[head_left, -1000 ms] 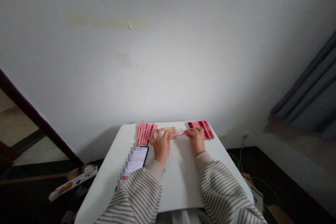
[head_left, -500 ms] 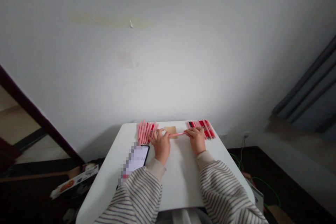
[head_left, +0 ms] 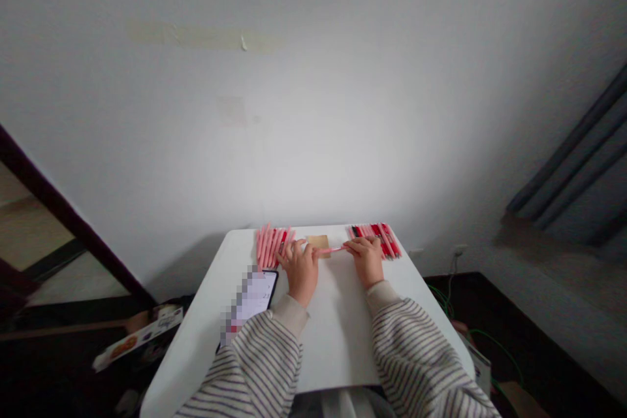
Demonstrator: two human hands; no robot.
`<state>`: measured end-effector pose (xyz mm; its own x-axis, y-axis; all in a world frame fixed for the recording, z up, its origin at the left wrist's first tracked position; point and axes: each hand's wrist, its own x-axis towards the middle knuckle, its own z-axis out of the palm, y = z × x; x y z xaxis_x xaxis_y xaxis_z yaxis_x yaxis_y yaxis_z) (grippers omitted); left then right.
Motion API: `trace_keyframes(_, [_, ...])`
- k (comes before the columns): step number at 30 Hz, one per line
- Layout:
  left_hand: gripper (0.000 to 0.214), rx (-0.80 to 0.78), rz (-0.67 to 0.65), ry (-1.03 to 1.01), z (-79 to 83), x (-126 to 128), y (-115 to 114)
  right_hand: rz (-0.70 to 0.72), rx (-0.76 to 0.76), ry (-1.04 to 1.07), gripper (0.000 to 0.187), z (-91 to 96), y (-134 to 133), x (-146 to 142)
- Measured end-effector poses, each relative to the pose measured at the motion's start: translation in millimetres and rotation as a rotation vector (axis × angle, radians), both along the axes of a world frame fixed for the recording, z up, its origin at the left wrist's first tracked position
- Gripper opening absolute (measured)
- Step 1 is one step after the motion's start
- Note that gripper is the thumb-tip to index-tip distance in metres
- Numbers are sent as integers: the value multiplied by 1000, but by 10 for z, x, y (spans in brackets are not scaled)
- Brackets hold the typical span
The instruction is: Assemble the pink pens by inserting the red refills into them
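Note:
A slim pink pen [head_left: 335, 250] lies level between my hands, just over the white table. My left hand [head_left: 300, 271] pinches its left end, with some fingers raised near the pens on the left. My right hand [head_left: 366, 261] closes on the pen's right end, hiding that tip. Under the pen's left part sits a small tan square [head_left: 319, 241]. Several pink and red pens [head_left: 267, 247] lie side by side at the far left of the table. A second group of pink, red and dark pens [head_left: 386, 240] lies beyond my right hand.
The white table [head_left: 337, 339] stands against a pale wall [head_left: 313, 111]. A phone [head_left: 257, 294], partly blurred out, lies by my left forearm. Green cables [head_left: 443, 299] and a wall socket [head_left: 459, 250] are on the right. Boxes [head_left: 140, 339] sit low on the left.
Both hands stay in almost the same place with the pen between them. Its visible stretch looks slightly shorter now. The view has shifted very little.

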<state>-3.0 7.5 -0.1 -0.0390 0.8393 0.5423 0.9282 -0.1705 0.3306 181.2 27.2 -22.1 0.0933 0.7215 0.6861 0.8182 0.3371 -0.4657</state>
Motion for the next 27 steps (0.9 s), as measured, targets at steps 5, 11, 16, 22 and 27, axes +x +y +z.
trace_keyframes(5, [21,-10,-26,-3,44,-1,-17,-21,6,-8,16,0,3,-3])
trace_keyframes(11, [22,-21,-18,16,38,-3,-20,-3,12,-2,16,11,-2,-5])
trace_keyframes(16, [26,-29,-1,21,17,-3,-8,5,13,17,17,34,-10,-20])
trace_keyframes(22, [24,-17,-22,-17,40,-4,-15,1,3,29,19,36,-12,-22])
trace_keyframes(27, [15,-17,-42,-19,54,-7,-28,0,-1,16,17,16,-4,-10])
